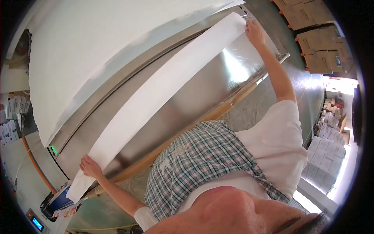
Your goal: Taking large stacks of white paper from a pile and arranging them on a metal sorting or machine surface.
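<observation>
Here the person stands at a long steel bench (194, 97) with both arms spread wide, each hand at one end of a long white strip (156, 93) of paper or cloth that lies flat along the polished top. The left hand (90, 167) rests at the strip's near-left end, close to the bench's left corner, fingers (86, 160) curled over the strip's edge and pressing or pinching it; whether it truly grips or only presses down cannot be told. The right hand (255, 33) reaches to the far-right end of the strip, near the bench's right corner, fingers closed on that edge and holding it. The strip runs the length of the bench between the two hands, lying parallel to the front edge, where a wooden rail (187, 130) borders the steel. Its left end hangs a little past the left hand, over the bench's end. Behind the strip, along the back edge of the bench, a much wider white sheet (101, 50) spreads over a raised part of the machine, apart from the strip with bare steel between them. The person wears a white shirt and a checked apron (198, 163). Brown cartons (311, 35) are stacked on the floor beyond the right corner, and pale boxes (323, 156) stand at the right.
</observation>
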{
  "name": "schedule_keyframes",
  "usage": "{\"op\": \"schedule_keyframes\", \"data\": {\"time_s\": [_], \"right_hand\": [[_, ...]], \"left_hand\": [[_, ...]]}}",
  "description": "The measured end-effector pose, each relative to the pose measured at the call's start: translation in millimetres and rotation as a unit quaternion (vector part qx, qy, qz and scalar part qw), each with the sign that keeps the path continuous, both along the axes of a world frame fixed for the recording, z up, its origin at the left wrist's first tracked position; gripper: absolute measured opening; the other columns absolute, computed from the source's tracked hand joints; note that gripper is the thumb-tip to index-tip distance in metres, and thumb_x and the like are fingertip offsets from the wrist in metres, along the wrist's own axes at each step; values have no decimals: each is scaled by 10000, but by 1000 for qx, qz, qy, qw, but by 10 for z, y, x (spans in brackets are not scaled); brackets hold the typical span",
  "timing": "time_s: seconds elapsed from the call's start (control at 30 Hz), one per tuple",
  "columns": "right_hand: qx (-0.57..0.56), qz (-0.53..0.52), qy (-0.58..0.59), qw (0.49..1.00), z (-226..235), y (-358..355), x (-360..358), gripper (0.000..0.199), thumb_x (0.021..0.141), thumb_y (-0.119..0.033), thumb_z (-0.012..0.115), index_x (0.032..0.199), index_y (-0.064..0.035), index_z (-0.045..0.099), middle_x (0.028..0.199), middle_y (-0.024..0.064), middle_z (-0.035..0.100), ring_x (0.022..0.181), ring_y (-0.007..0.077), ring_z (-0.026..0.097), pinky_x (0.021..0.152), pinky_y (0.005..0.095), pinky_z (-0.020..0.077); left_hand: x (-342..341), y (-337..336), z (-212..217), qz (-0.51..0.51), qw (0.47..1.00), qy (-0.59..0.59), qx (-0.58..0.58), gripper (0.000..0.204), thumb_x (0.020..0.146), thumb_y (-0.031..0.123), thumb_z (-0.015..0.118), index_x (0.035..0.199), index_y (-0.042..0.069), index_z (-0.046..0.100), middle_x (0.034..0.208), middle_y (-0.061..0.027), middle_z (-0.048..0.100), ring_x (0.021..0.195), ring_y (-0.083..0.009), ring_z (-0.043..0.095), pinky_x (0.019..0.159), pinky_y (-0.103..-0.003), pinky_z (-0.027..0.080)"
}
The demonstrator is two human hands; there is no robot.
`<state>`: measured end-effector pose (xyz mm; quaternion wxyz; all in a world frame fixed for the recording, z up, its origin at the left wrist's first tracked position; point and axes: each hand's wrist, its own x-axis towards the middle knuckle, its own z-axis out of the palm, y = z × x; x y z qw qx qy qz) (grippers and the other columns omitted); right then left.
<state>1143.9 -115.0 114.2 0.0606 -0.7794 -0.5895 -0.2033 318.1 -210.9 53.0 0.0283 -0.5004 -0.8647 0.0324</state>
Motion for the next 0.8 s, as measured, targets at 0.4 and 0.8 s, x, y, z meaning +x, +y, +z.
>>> {"op": "schedule_keyframes", "data": {"time_s": [0.4, 0.8], "right_hand": [[-14, 41, 114, 992, -160, 323, 489, 253, 702, 0, 463, 865, -157, 577, 1068, 74, 510, 1000, 276, 475, 801, 414, 418], [9, 196, 137, 971, -207, 815, 322, 176, 677, -53, 496, 805, -76, 615, 879, 86, 607, 844, 248, 542, 749, 344, 429]], "left_hand": [[-22, -7, -32, 8, 1000, 9, -3, 483, 877, 499, 281, 1129, 156, 510, 1201, -34, 482, 1195, -273, 333, 883, -556, 276], [-127, -7, -83, -7, 1000, 1, -3, 480, 877, 492, 280, 1121, 147, 508, 1201, -43, 483, 1186, -273, 342, 869, -541, 296]]}}
